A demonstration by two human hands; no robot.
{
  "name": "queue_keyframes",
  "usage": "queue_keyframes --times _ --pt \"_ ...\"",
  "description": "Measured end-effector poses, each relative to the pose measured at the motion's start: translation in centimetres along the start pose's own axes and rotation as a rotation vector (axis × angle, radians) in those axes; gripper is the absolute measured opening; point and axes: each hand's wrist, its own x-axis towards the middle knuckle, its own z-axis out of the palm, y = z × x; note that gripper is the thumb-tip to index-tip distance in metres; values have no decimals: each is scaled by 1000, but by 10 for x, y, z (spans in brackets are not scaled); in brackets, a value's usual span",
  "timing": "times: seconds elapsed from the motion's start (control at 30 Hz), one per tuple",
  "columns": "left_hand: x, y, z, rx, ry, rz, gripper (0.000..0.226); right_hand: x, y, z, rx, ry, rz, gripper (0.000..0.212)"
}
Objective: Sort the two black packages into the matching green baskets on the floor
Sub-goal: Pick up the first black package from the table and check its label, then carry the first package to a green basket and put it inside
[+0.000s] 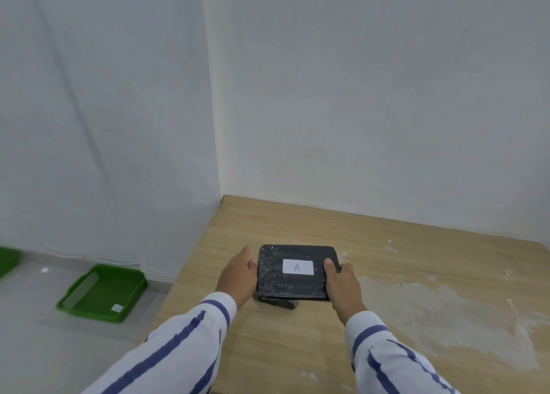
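Note:
A black wrapped package (272, 270) with a white label marked "A" is held just above the wooden table (387, 244). My left hand (236, 277) grips its left edge and my right hand (342, 283) grips its right edge, thumb on top. Under it a second dark package (279, 303) lies on the table, mostly hidden. A green basket (131, 277) with a small white label sits on the floor to the left. Part of another green basket (7, 259) shows at the far left edge.
The table stands in a corner against white walls. Its left edge runs diagonally beside the grey floor. White worn patches mark the table's right side.

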Motion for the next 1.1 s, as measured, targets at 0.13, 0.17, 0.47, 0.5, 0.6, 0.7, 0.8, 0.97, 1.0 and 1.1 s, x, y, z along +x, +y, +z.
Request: queue_keyframes --times 0.13,0.17,0.47,0.5,0.6,0.7,0.8,0.97,1.0,1.1 --pt "8 -37 -39 51 1 -12 49 -10 -21 40 0 -10 -4 36" --pt "9 -45 -48 74 4 -11 48 -14 -26 50 8 -15 -8 36" --pt "12 -161 -178 188 10 33 45 -78 -93 194 21 -30 -2 34" --pt "11 -173 -194 197 11 35 45 -86 -101 210 21 -34 -1 32" --pt "11 -207 -239 231 16 33 47 -106 -121 253 16 -40 -15 32" --pt "14 -237 -275 244 19 10 48 -118 -139 293 53 -59 -22 31" --pt "24 -264 -301 228 28 -14 48 -121 -157 331 43 -81 -38 31" --pt "66 -312 -329 251 15 -47 49 -103 -183 397 31 -109 -51 32" --pt "78 -322 -335 266 13 -52 49 -97 -189 412 31 -113 -52 31" --pt "116 -350 -354 319 9 -48 49 -75 -212 458 24 -132 -52 29"
